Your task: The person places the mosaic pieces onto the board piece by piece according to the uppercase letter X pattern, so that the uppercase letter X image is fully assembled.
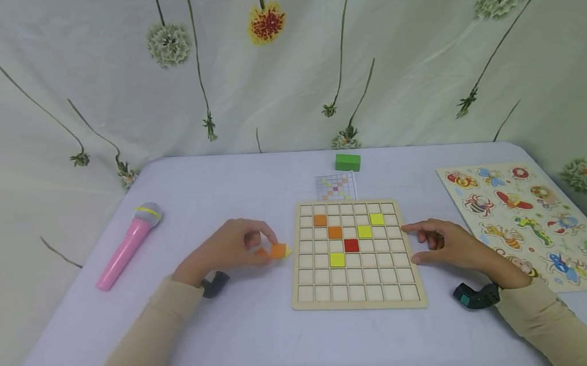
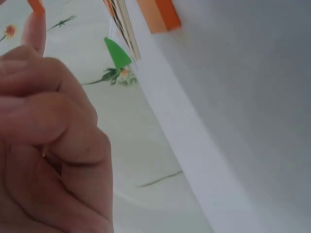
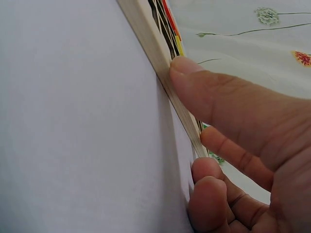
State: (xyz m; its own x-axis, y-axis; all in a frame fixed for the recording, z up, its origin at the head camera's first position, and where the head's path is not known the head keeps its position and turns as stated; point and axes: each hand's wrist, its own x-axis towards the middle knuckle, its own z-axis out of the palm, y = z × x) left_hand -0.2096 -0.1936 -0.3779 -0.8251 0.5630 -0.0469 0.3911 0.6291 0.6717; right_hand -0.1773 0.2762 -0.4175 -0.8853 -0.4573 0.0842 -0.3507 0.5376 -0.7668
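Note:
My left hand (image 1: 231, 244) is just left of the wooden grid board (image 1: 360, 306), its thumb and index finger pinching an orange tile (image 1: 279, 251). In the left wrist view that tile (image 2: 36, 6) shows at the top left corner, by the fingertips. Another orange block (image 2: 159, 15) lies on the white table there; a bit of yellow shows beside the held tile in the head view. My right hand (image 1: 445, 245) rests its index finger and thumb, spread apart, against the board's right edge. On the grid sit orange, yellow and red (image 1: 351, 245) tiles in slanting lines.
Behind the board lie a printed pattern card (image 1: 336, 186) and a green block (image 1: 347, 162). A pink toy microphone (image 1: 129, 247) is at the left. At the right lies an insect picture board (image 1: 534, 221), partly behind my right forearm.

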